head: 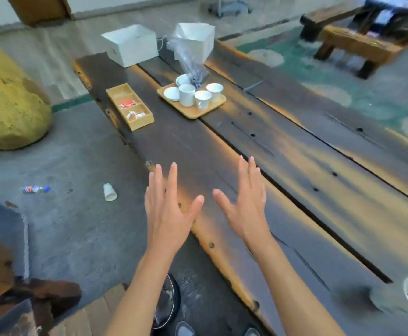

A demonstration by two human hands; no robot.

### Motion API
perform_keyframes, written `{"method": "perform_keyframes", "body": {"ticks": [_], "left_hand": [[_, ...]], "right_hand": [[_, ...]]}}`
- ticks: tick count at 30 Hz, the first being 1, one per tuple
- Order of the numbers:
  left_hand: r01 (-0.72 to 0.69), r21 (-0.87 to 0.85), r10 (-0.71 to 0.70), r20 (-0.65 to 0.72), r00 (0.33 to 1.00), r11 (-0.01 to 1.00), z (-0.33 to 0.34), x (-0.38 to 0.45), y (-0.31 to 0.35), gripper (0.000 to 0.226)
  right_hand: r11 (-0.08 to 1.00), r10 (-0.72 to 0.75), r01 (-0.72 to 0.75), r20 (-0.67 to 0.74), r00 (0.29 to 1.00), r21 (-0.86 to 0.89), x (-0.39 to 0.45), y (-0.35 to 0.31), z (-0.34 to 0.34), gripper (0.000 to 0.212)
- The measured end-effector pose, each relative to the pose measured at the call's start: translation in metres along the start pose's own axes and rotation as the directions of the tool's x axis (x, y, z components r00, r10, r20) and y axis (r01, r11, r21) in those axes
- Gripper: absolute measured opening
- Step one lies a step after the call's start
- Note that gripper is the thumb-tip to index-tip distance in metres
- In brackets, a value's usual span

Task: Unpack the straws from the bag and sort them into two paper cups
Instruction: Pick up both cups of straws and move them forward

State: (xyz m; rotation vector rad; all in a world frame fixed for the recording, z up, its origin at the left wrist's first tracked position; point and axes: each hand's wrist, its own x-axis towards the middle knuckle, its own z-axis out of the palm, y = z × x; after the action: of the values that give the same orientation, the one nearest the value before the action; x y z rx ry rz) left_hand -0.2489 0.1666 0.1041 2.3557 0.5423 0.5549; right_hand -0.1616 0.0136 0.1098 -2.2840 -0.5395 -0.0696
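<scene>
Two hands hover palm-down over the near part of the dark wooden counter [222, 146], the left hand [167, 209] and right hand [244, 207] side by side, fingers straight and spread, holding nothing. Well beyond the fingertips, far up the counter, a clear plastic bag [189, 57] stands upright at the back edge of a wooden tray [193, 112]; its contents are too blurred to make out as straws. On that tray sit white paper cups [209, 95] and small saucers [171, 93]. Ahead and left of the left hand lies a divided wooden box [130, 106] with small packets. Another paper cup [110, 192] lies on the floor, left of the left hand.
</scene>
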Motion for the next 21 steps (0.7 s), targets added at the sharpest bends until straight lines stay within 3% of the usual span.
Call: {"method": "perform_keyframes", "body": {"ticks": [9,21], "left_hand": [[-0.317,0.030,0.305,0.200,0.931,0.948,0.089,-0.043,0.155,0.092],[-0.556,-0.087,0.542,0.387,0.746,0.827,0.197,-0.132,0.319,0.095]], "right_hand": [[0.931,0.207,-0.277,-0.284,0.936,-0.237,-0.083,0.100,-0.174,0.093],[0.764,0.417,-0.606,-0.546,0.726,-0.221,-0.212,0.208,-0.327,0.095]]}}
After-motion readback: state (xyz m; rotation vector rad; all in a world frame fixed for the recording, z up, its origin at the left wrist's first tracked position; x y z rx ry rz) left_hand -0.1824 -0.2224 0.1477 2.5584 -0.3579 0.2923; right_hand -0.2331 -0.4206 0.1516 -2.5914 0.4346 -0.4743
